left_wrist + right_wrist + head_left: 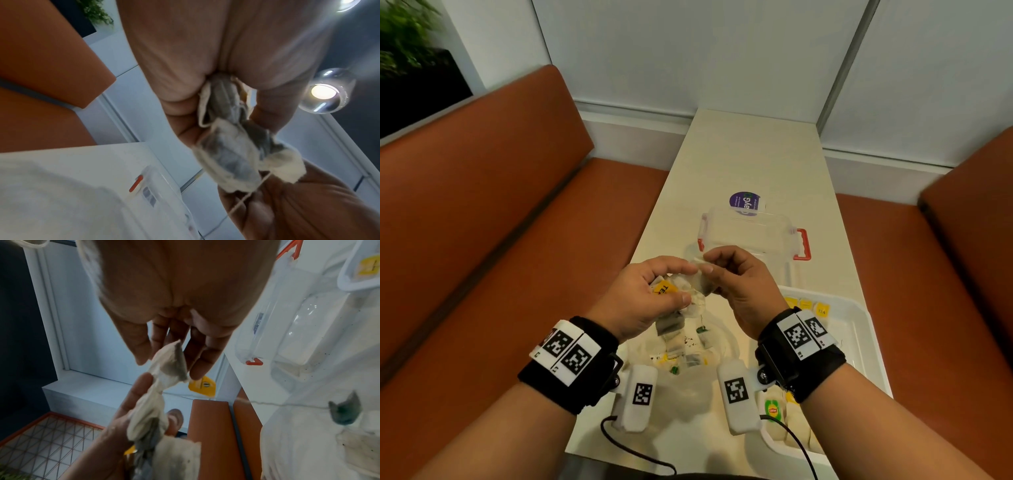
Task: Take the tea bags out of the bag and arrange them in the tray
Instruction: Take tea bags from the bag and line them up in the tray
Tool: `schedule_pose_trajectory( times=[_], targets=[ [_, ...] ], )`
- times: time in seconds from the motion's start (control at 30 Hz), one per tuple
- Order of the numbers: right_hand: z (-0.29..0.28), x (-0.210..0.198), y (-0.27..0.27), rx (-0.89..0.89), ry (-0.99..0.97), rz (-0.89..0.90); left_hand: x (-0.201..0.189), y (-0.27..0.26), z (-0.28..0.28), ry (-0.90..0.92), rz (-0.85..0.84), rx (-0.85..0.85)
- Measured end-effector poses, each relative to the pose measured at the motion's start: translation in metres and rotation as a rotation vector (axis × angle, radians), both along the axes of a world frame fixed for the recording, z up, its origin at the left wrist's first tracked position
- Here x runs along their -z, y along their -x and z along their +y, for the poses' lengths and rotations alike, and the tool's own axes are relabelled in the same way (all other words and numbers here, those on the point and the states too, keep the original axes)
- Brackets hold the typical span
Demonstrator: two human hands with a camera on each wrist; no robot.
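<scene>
The left hand [640, 294] is curled round a bunch of tea bags [681, 301], thumb pressed on the front, with more bags and strings dangling under it. The right hand [736, 284] pinches one tea bag [170, 365] of that bunch between thumb and fingertips [197, 369]; its other fingers are loosely bent. Both hands meet at the middle of the head view, raised above the bench [750, 154].

Directly below them, at lower centre of the frame, lies the clear plastic bag [688, 356], crumpled, with several tea bags showing through it. At lower right stands the white tray [859, 318], its right rim close to the bench's right edge; yellow-tagged tea bags [806, 305] lie in a row at its far end, and more sit at its near end, partly hidden by the right wrist.

Just above the hands is a clear plastic box [750, 233] with red latches, and beyond it a purple round sticker [744, 202]. The far half of the bench, towards the upper centre, is bare up to the wall.

The bench is narrow, and orange seats [517, 240] run along both long edges, left and right of the frame.
</scene>
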State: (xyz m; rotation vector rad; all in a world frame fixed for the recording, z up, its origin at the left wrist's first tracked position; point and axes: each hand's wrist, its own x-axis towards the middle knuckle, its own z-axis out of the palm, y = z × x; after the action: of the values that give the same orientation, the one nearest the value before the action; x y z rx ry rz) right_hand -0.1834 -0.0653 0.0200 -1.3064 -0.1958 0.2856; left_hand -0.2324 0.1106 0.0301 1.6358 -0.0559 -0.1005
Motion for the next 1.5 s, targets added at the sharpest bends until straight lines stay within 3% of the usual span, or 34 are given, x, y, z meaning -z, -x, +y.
schedule_pose_trajectory(
  times=[0.13,0.23,0.43,0.63,1.07,1.2,1.33,1.5],
  targets=[
    [-0.008,0.004,-0.002,0.014,0.003,0.047,-0.016,-0.009,0.008,-0.141,-0.017,0.102],
    [-0.013,0.012,-0.006,0.048,0.171,-0.006,-0.028,-0.015,0.013,-0.174,-0.017,0.166],
    [-0.014,0.024,-0.012,-0.185,0.375,-0.071,-0.041,-0.020,0.020,-0.170,-0.019,0.223],
    [-0.006,0.025,-0.011,-0.245,0.538,-0.110,-0.053,-0.020,0.022,-0.148,-0.036,0.252],
    [0.001,0.021,-0.007,-0.346,0.479,-0.120,-0.066,-0.021,0.032,-0.126,-0.033,0.277],
    [-0.001,0.020,-0.011,-0.151,0.398,-0.092,-0.061,-0.018,0.036,-0.164,0.012,0.279],
    [-0.005,0.007,-0.015,0.035,0.180,-0.058,-0.045,-0.015,0.036,-0.217,0.112,0.271],
    [-0.004,-0.004,-0.014,0.000,-0.006,-0.038,-0.028,-0.014,0.030,-0.226,0.155,0.213]
  ],
)
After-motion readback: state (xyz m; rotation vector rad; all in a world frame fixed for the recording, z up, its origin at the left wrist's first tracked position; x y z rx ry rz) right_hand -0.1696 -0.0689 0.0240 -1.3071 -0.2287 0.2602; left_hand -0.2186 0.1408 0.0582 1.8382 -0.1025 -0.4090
